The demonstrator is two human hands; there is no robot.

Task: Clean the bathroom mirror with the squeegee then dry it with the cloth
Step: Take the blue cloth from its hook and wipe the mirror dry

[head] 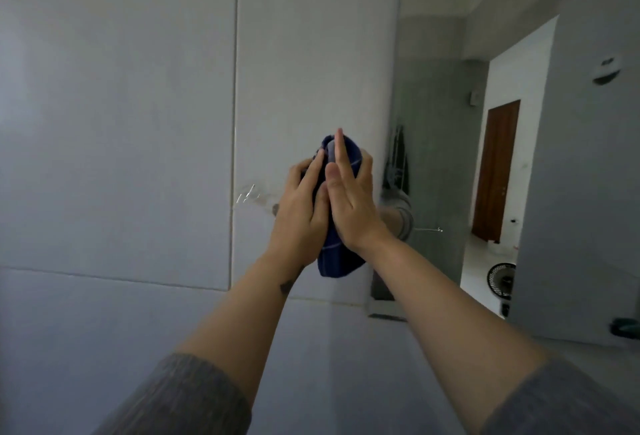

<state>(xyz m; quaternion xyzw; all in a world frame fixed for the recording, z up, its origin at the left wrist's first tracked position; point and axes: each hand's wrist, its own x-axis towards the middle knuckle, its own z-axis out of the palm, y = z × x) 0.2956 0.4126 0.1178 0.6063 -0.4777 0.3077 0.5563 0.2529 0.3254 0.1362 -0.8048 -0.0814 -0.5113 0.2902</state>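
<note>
While left hand (300, 214) grips the cloth (341, 261) between them, straight-fingered right hand (354, 207) presses it.

Dim, bluish interior — soft motion blur, brightest at the doorway (519, 143), wide-angle edge curvature.

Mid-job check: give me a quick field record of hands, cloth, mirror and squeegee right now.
cloth: blue, held between both hands, before the tiled wall
left hand: fingers curled round the cloth
right hand: fingers straight, flat against the cloth
mirror: right of the hands
squeegee: not in view
</note>
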